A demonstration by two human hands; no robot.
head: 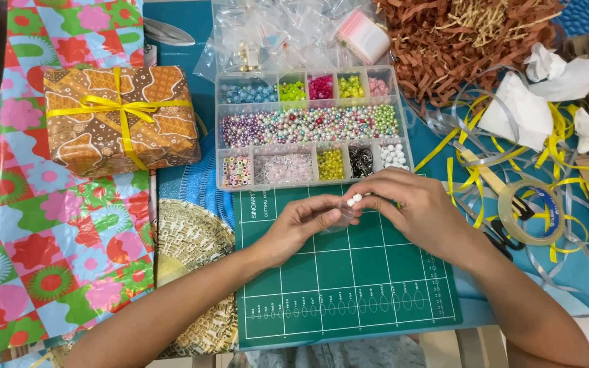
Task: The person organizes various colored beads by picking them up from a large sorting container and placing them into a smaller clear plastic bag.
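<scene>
Both my hands meet over the top edge of a green cutting mat (349, 286). My right hand (414, 211) pinches two small white beads (354, 200) at its fingertips. My left hand (301, 225) holds something thin and clear, seemingly a thread, just under those beads; I cannot make it out fully. Right behind my hands lies a clear compartment box (311, 128) full of coloured beads, with white beads (395, 155) in its front right cell.
A wrapped gift with yellow ribbon (121, 119) rests on colourful wrapping paper (56, 238) at left. A tape roll (530, 212), yellow and silver ribbons (567, 146), white tissue (523, 109) and brown paper shred (472, 41) crowd the right. A woven gold mat (189, 238) lies beside the cutting mat.
</scene>
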